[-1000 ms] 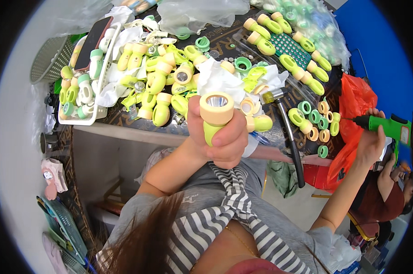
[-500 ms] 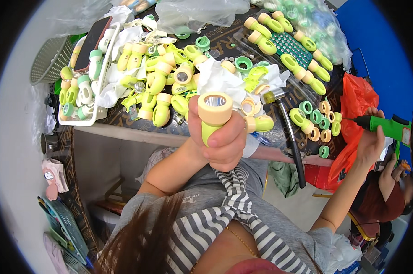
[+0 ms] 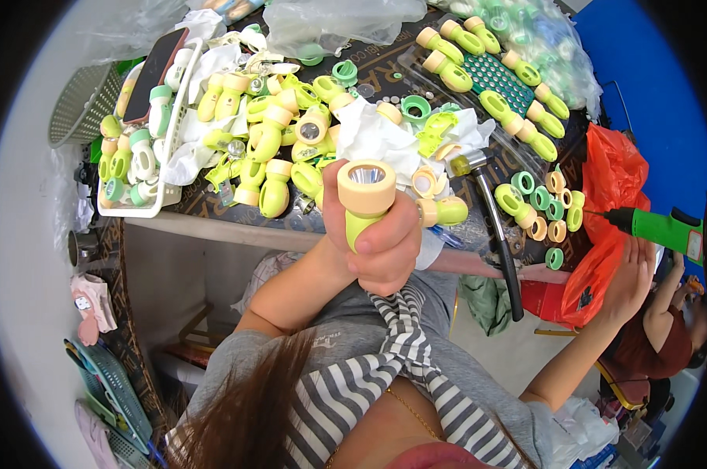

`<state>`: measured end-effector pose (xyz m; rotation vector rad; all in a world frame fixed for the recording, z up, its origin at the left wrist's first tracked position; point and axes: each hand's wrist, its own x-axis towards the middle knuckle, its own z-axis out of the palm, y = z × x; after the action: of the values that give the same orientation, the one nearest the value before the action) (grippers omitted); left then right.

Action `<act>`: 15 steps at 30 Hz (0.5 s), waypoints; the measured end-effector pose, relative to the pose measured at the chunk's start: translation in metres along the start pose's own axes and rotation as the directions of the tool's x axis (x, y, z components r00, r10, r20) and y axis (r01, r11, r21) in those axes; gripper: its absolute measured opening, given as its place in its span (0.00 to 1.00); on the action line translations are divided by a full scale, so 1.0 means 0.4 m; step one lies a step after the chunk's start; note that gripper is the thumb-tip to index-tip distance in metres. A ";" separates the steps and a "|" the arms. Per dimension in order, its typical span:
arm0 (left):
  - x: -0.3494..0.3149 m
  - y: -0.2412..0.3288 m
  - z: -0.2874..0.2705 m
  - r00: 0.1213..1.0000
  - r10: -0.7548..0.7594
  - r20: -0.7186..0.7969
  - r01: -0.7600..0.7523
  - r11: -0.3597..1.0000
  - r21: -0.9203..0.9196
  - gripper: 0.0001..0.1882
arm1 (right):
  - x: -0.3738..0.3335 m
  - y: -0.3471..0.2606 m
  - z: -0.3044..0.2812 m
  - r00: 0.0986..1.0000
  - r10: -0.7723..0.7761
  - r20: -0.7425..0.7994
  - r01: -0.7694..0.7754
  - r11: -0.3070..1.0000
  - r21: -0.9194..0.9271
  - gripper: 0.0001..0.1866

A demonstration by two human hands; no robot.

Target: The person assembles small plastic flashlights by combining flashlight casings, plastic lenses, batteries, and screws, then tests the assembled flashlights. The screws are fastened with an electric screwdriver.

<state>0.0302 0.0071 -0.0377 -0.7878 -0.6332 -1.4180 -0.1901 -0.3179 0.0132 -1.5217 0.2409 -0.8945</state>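
Observation:
My left hand point(image 3: 385, 242) is wrapped round a small yellow-green toy flashlight point(image 3: 367, 191), its peach ring and shiny reflector turned upward above the table's near edge. On the right, my right hand point(image 3: 632, 280) has its fingers stretched out and holds nothing. Just above those fingertips is a green electric screwdriver point(image 3: 658, 228), its thin bit pointing left; what supports it is hidden. Several more yellow-green flashlights point(image 3: 274, 187) and loose shells lie heaped beyond my left hand. Peach and green rings point(image 3: 557, 209) are grouped between my two hands.
A black-handled hammer point(image 3: 497, 234) lies across the table edge. Left stands a white basket point(image 3: 170, 176) of flashlights with a phone point(image 3: 157, 74) on it. A green tray point(image 3: 500, 82) sits at the back. A red plastic bag point(image 3: 613, 168) hangs right; beyond it is another person point(image 3: 666, 336).
My right hand has let go of the electric screwdriver and dropped below it, fingers straightened. The screwdriver has shifted slightly down. My left hand keeps the flashlight in place.

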 end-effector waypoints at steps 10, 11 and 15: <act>0.004 -0.016 0.001 0.999 -0.014 -0.044 0.012 0.999 -0.042 0.34 | -0.073 -0.093 0.066 0.969 -0.185 0.165 0.221 0.945 -0.239 0.18; 0.003 -0.015 0.003 0.997 -0.017 -0.081 0.013 0.999 -0.043 0.34 | -0.075 -0.099 0.105 0.948 -0.210 0.238 0.293 0.868 -0.400 0.17; 0.002 -0.014 0.008 0.993 -0.044 -0.109 0.038 0.998 -0.055 0.32 | -0.057 -0.117 0.235 0.863 -0.242 0.444 0.471 0.707 -0.528 0.17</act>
<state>0.0250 0.0093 -0.0347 -0.7358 -0.5315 -1.5098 -0.1609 -0.2240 0.0563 -2.3906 -0.0423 -0.8731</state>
